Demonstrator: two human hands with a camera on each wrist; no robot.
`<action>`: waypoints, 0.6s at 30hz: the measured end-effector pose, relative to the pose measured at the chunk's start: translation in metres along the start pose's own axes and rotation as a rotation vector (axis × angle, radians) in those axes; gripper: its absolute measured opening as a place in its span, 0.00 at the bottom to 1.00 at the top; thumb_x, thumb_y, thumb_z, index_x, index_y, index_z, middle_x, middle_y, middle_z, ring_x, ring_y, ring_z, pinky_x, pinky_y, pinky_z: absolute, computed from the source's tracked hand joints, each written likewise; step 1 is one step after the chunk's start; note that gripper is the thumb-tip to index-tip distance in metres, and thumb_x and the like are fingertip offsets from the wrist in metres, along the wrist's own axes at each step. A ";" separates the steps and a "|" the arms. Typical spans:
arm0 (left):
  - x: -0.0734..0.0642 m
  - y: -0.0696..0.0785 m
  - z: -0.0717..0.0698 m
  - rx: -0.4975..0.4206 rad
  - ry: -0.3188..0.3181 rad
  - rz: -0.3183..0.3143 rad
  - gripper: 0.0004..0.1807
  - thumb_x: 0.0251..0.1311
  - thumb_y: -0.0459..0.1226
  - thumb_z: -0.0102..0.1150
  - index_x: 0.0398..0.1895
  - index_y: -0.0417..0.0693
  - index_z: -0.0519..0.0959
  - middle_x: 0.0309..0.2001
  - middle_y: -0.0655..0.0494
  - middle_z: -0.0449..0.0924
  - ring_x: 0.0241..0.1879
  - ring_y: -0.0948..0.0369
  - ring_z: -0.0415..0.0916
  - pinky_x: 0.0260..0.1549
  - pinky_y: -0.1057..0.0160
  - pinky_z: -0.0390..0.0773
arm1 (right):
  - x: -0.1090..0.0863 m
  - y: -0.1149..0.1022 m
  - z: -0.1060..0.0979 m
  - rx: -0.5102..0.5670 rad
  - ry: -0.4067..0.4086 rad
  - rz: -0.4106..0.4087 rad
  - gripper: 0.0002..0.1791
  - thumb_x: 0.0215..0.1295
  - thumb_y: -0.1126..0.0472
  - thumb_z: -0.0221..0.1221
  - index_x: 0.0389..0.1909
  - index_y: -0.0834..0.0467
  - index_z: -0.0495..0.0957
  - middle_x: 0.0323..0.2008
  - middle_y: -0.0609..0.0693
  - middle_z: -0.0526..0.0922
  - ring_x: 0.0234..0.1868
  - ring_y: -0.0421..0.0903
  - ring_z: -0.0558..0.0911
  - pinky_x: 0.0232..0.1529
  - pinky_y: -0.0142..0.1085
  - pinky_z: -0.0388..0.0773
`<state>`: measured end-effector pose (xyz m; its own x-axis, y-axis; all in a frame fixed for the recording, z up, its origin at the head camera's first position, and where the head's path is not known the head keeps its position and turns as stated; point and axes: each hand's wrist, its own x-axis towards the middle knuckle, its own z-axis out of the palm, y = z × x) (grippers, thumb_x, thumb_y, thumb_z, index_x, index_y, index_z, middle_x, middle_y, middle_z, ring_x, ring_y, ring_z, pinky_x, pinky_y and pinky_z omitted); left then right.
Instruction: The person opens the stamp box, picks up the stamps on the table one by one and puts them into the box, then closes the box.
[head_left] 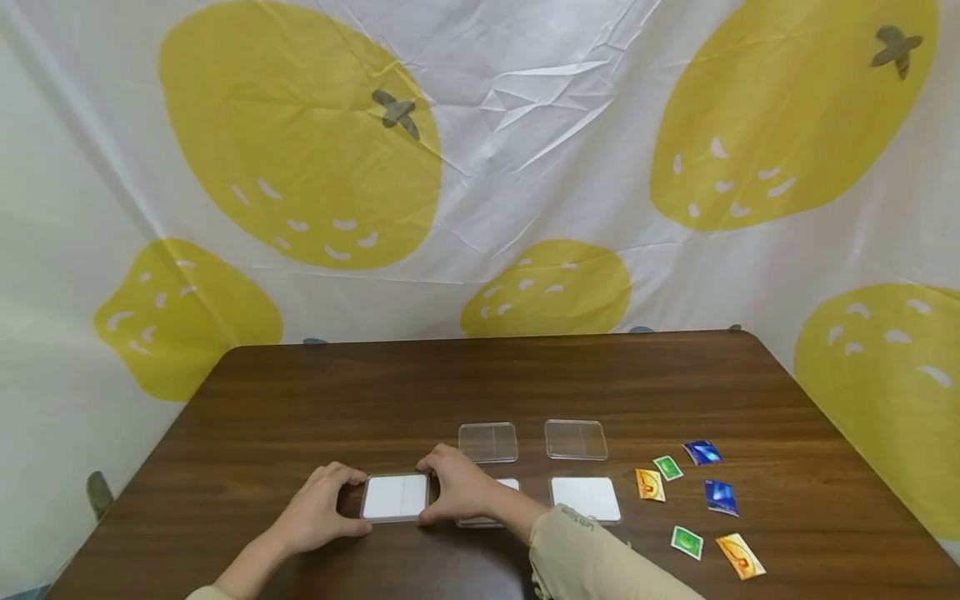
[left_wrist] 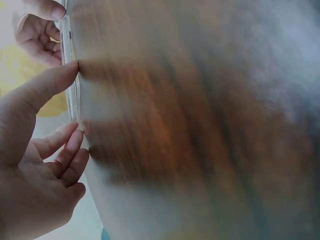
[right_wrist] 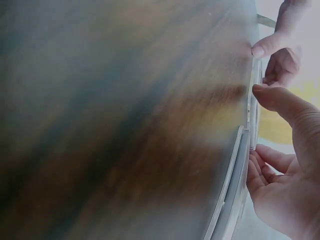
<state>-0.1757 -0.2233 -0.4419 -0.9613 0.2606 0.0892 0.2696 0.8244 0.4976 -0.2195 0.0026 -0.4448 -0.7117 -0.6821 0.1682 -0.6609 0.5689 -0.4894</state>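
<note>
Both hands are at a flat clear plastic case [head_left: 395,498] with a white inside, lying on the brown table. A thin line runs across its top. My left hand [head_left: 321,510] grips its left side, thumb at the near corner and fingers at the far one. On the opposite side my right hand [head_left: 459,487] holds it the same way. In the left wrist view the case edge [left_wrist: 75,97] runs between thumb and fingers. A second white-filled case [head_left: 512,483] is partly hidden under the right forearm. A third white-filled case [head_left: 586,499] lies farther right.
Two clear plastic lids [head_left: 488,442] [head_left: 575,439] lie behind the cases. Off to the right are several small packets: green [head_left: 667,467], orange [head_left: 650,485] and blue [head_left: 722,497]. A lemon-print curtain [head_left: 300,133] hangs behind the table [head_left: 337,383].
</note>
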 end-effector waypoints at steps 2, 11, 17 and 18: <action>0.001 0.000 0.001 0.003 0.002 0.003 0.32 0.28 0.44 0.76 0.42 0.42 0.77 0.40 0.56 0.75 0.44 0.57 0.68 0.44 0.53 0.70 | 0.000 0.000 0.000 -0.008 0.000 0.000 0.31 0.33 0.53 0.72 0.41 0.65 0.77 0.34 0.49 0.74 0.36 0.39 0.70 0.41 0.26 0.68; 0.002 0.001 0.001 -0.007 -0.004 -0.006 0.31 0.28 0.43 0.76 0.41 0.42 0.77 0.40 0.56 0.74 0.44 0.57 0.67 0.44 0.53 0.69 | 0.002 0.000 0.001 -0.031 0.004 -0.006 0.28 0.31 0.54 0.71 0.37 0.62 0.77 0.31 0.47 0.73 0.34 0.38 0.69 0.38 0.26 0.67; 0.001 0.002 0.001 -0.004 -0.004 -0.015 0.31 0.28 0.44 0.76 0.41 0.43 0.77 0.40 0.57 0.74 0.44 0.58 0.67 0.44 0.53 0.69 | 0.003 -0.001 0.000 -0.041 0.000 -0.005 0.28 0.30 0.54 0.71 0.37 0.61 0.78 0.32 0.46 0.74 0.33 0.36 0.70 0.38 0.25 0.67; 0.001 0.002 0.001 -0.004 -0.002 -0.013 0.31 0.28 0.44 0.76 0.41 0.43 0.77 0.40 0.57 0.74 0.43 0.58 0.67 0.44 0.53 0.69 | 0.003 -0.001 0.000 -0.039 0.000 -0.007 0.28 0.30 0.54 0.71 0.37 0.61 0.78 0.32 0.46 0.74 0.33 0.36 0.70 0.38 0.24 0.67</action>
<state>-0.1763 -0.2203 -0.4416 -0.9647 0.2507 0.0808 0.2566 0.8256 0.5026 -0.2208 0.0000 -0.4438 -0.7074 -0.6857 0.1715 -0.6744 0.5821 -0.4543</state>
